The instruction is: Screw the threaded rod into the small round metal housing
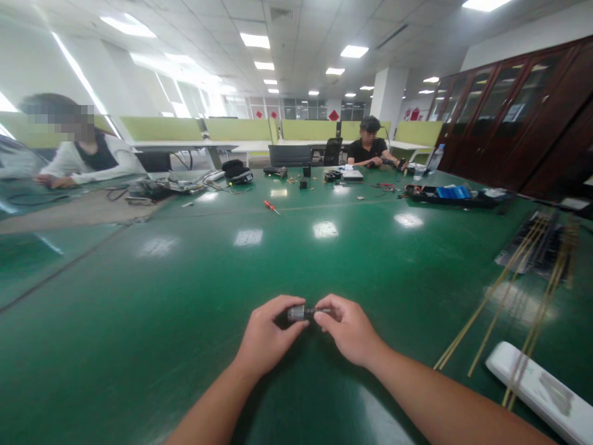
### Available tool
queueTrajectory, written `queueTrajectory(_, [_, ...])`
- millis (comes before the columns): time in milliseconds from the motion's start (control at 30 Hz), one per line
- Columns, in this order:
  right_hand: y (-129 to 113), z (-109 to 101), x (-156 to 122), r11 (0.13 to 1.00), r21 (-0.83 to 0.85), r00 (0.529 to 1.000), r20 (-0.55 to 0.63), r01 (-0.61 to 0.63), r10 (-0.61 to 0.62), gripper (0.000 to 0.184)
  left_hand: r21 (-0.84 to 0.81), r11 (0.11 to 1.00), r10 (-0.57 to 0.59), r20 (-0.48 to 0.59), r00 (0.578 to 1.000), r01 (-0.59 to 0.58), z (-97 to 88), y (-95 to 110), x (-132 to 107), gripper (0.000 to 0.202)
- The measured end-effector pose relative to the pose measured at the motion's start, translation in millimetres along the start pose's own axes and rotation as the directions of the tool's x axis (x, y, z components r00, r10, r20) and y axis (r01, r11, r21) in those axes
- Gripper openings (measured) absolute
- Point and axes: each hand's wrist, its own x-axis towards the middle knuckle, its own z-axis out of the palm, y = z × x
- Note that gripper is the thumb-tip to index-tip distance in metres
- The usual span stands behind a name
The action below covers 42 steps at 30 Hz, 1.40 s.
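Observation:
Just above the green tabletop, close in front of me, is a small grey cylinder with a black end and a thin metal shaft (296, 313), which looks like a small motor. My left hand (266, 330) holds its grey body between thumb and fingers. At the other end, my right hand (349, 324) pinches the thin shaft between thumb and fingertips. The cylinder lies level, pointing from left to right. Fine detail of the shaft is blurred, and the right fingertips partly cover it.
Green table (194, 272); a red screwdriver (271, 207) lies farther off. At right are long thin sticks (495, 290) and a white elongated case (542, 383). A black tray with blue items (449, 193) stands back right. Two people sit at the table, far left and across.

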Motion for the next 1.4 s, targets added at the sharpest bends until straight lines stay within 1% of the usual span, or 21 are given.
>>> queueTrajectory(300, [0.1,0.4,-1.1,1.0,-0.009,1.0,0.002,-0.009,0.009,0.011,-0.001,1.0,-0.003,0.022,1.0,0.003,-0.7,-2.9,-0.1,0.026])
queueTrajectory(500, [-2.0,0.7,-1.8,1.0,-0.003,1.0,-0.005,-0.014,0.014,0.01,-0.005,1.0,-0.003,0.016,1.0,0.003,-0.8,-0.4,-0.5,0.025])
queueTrajectory(800, [2.0,0.1,-1.1,1.0,-0.003,1.0,-0.001,-0.005,0.005,0.012,-0.005,1.0,0.002,0.012,1.0,-0.002,0.0,-0.2,1.4,0.026])
queueTrajectory(1033, [1.4,-0.5,-1.4,1.0,-0.011,1.0,-0.006,-0.021,0.02,0.013,-0.021,1.0,-0.019,-0.007,1.0,0.018,-1.9,1.1,1.4,0.025])
queueTrajectory(1400, [-1.6,-0.6,-1.0,0.997,0.055,0.999,-0.01,-0.049,0.05,0.013,-0.036,0.997,-0.067,-0.021,0.998,0.066,-0.8,0.8,1.7,0.025])
